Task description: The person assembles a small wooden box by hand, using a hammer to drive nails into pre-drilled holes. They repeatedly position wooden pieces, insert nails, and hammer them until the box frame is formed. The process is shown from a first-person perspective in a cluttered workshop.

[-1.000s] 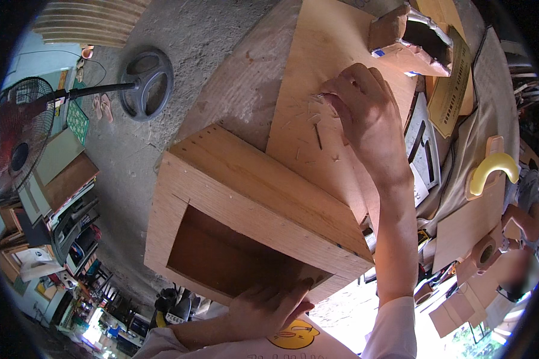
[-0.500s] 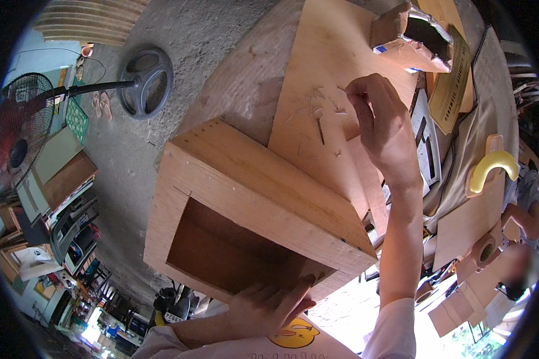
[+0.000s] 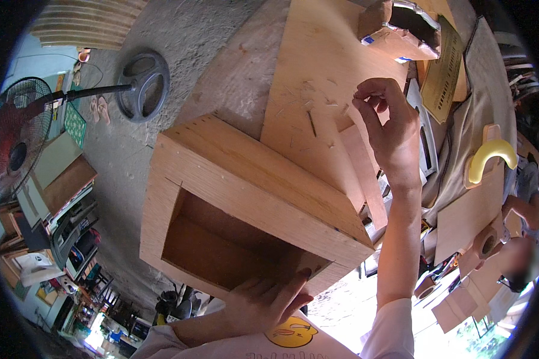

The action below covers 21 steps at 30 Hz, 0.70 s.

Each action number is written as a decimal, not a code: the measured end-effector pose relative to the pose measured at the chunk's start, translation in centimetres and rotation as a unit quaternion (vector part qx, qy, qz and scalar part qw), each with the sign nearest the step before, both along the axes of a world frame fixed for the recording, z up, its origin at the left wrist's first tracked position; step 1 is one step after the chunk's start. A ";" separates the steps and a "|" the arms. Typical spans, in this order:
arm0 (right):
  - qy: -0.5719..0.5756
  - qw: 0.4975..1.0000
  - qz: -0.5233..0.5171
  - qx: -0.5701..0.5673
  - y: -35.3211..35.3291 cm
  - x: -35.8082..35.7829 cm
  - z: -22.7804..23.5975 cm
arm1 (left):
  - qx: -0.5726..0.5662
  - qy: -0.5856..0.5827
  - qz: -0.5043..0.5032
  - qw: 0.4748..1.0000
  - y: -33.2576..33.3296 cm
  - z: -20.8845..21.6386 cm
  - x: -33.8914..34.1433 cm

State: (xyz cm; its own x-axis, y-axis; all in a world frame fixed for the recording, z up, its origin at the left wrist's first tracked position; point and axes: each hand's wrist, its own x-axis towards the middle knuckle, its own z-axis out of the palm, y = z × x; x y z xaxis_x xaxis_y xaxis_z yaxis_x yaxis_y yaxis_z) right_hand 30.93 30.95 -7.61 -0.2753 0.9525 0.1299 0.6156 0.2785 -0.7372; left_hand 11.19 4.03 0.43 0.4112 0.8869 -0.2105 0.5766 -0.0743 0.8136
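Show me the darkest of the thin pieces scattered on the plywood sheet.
The long, straight, dark piece on the plywood sheet, left of the right hand; the other thin pieces around it look shorter and paler.

Over on the left there's a floor fan with a dark cage, its pole running to a round grey spoked base on the rough concrete floor. Pair of sandals near the base, corrugated sheet up top, pile of boards just beside the fan. Right side's got a gold plaque, a brown cloth, a yellow curved piece, plus a co-worker's arm near what's probably a tape roll, kinda hard to tell near the rim.
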 end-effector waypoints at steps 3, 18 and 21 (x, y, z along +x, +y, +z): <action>-0.009 1.000 -0.008 0.005 -0.6 0.3 0.8 | -0.014 -0.006 0.001 1.000 0.1 0.0 0.0; 0.027 0.993 -0.045 0.103 -9.4 4.4 8.7 | 0.140 -0.005 0.140 0.980 1.0 1.5 0.4; 0.031 0.994 -0.045 0.098 -11.6 5.1 9.6 | 0.171 0.015 0.130 0.977 0.9 0.7 0.7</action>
State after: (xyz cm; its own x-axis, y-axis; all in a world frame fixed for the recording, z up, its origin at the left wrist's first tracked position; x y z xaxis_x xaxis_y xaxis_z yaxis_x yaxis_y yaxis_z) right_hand 36.06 19.32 2.01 -0.1761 0.9275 0.3298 0.6001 0.3668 -0.7109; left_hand 11.91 4.90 1.18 0.1612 0.9810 0.1077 0.6361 -0.1867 0.7487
